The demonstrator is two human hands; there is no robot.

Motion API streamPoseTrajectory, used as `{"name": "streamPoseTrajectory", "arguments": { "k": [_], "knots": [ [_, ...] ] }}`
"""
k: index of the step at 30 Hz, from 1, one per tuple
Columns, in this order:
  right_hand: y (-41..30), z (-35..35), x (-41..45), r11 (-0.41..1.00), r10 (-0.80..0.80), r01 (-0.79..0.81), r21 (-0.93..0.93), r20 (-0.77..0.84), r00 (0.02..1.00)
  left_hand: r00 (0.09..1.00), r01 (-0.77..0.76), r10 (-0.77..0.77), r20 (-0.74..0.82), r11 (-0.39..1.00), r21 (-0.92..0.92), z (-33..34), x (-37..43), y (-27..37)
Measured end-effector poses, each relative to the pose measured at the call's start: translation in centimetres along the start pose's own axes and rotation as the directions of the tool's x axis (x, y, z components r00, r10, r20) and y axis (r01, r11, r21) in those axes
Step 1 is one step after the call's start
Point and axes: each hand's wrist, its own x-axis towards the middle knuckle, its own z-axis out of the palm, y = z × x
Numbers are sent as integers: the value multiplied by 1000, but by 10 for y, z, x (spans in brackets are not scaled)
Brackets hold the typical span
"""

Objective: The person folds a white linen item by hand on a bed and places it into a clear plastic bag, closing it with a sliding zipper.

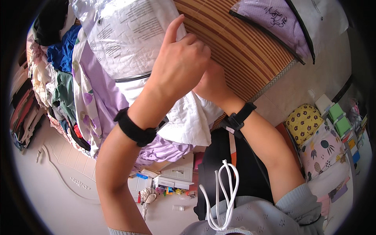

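Observation:
My left hand is over the edge of a clear plastic bag with print, its fingers curled and one digit sticking up. My right hand is just below and to the right, its fingers hidden behind the left; what either holds cannot be seen. White bedding fills the bag. A dark-edged opening lies left of my left wrist, and white quilted fabric spreads below it. Lilac fabric lies beside and under the white fabric. Both wrists wear black straps.
A striped bamboo mat lies under the bag. Another clear bag with black trim holds lilac fabric at the upper right. Clothes are heaped at the left. A yellow patterned pillow and books stand at the right.

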Motion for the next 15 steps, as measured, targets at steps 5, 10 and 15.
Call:
{"name": "streamPoseTrajectory", "arguments": {
  "k": [5, 10, 15],
  "knots": [
    [3, -14, 10, 995, -82, 81, 63, 3, 997, 911, 263, -273, -311, 962, -74, 16, -20, 33],
    [16, -28, 16, 987, 130, -145, 73, 184, 974, 738, 496, -578, -349, 815, -301, 39, -115, 50],
    [18, -44, 23, 983, 161, -181, 38, 300, 940, 732, 584, -654, -194, 747, -317, 62, -127, 58]
  ]
}}
